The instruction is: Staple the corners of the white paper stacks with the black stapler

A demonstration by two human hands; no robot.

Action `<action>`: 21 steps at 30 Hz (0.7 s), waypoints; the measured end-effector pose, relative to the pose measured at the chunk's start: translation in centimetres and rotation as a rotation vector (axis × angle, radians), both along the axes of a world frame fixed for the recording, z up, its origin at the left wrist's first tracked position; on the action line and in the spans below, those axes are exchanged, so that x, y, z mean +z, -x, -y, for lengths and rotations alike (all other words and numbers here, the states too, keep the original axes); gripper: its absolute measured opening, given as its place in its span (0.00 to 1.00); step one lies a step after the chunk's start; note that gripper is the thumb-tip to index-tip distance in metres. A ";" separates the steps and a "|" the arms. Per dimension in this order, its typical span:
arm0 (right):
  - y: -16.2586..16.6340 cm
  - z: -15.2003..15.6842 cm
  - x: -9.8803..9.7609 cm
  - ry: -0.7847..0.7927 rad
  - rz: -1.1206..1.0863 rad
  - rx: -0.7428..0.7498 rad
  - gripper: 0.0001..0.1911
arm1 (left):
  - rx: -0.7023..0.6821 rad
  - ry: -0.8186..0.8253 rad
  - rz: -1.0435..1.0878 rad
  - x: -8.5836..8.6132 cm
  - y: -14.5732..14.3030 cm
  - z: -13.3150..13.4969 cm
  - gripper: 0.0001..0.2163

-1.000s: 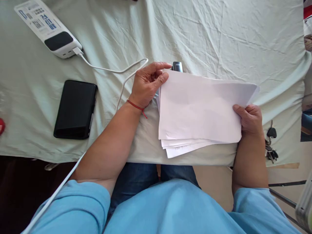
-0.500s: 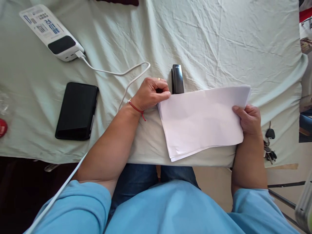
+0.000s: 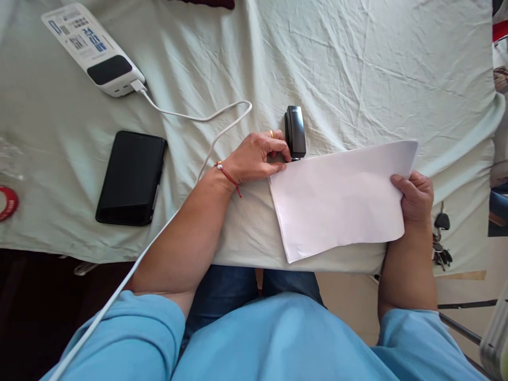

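Note:
A small stack of white paper sheets [image 3: 345, 201] lies tilted near the table's front edge, its edges nearly even. At its right end my right hand [image 3: 415, 196] grips it, thumb on top and fingers underneath. My left hand [image 3: 264, 156] is closed at the stack's upper left corner, thumb and bent index finger close together at the paper edge. Just beyond those fingertips lies a black stapler [image 3: 296, 131], its near end close to the paper's top edge. The index finger is beside the stapler; whether it touches cannot be made out.
A black phone [image 3: 132, 178] lies on the left, below a white power bank [image 3: 95, 50]. Its white cable [image 3: 214, 114] runs behind and over my left forearm. Keys [image 3: 441, 238] sit right of my right wrist, and a red ring [image 3: 8, 203] at the far left. Pale cloth [image 3: 377, 69] covers the table.
The sheets' left edges have come closer together. My left index finger has stretched out toward the stapler's near end. My right hand keeps its grip; the whole view has shifted slightly.

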State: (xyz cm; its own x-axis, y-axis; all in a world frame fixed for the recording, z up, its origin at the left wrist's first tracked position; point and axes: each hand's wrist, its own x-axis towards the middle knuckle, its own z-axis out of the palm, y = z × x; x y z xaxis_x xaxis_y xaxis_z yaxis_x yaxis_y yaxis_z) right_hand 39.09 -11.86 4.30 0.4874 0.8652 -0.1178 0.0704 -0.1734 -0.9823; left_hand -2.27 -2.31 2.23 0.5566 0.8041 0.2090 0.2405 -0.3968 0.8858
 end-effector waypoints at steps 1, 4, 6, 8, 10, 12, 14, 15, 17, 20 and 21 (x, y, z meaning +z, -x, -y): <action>0.1 -0.1 0.0 -0.011 -0.002 -0.008 0.18 | 0.007 0.000 0.002 -0.1 0.0 0.0 0.05; 0.2 -0.2 -0.2 -0.050 -0.007 -0.031 0.17 | -0.018 -0.011 -0.027 -0.1 -0.1 -0.1 0.07; 0.2 -0.3 -0.2 -0.080 -0.012 -0.049 0.17 | -0.033 -0.023 -0.053 0.0 -0.1 -0.1 0.10; 0.1 -0.3 -0.3 -0.112 -0.018 -0.071 0.18 | -0.010 -0.013 -0.053 0.2 -0.1 0.0 0.12; 0.0 -0.5 -0.3 -0.143 -0.027 -0.092 0.19 | 0.035 0.042 -0.026 0.3 -0.1 0.1 0.13; -0.2 -0.6 -0.3 -0.173 -0.041 -0.106 0.20 | 0.059 0.121 0.005 0.5 0.0 0.3 0.14; -0.3 -0.6 -0.3 -0.195 -0.057 -0.106 0.19 | 0.040 0.179 0.012 0.7 0.2 0.4 0.16; -0.4 -0.6 -0.3 -0.202 -0.061 -0.102 0.18 | 0.023 0.196 0.007 0.8 0.3 0.5 0.16; -0.5 -0.6 -0.3 -0.209 -0.062 -0.096 0.17 | -0.011 0.210 -0.012 1.2 0.6 0.4 0.17; -0.8 -0.4 -0.3 -0.205 -0.065 -0.094 0.17 | -0.070 0.213 -0.045 1.6 1.0 0.2 0.18; -0.8 -0.4 -0.4 -0.199 -0.066 -0.089 0.17 | -0.088 0.212 -0.054 1.6 1.1 0.1 0.18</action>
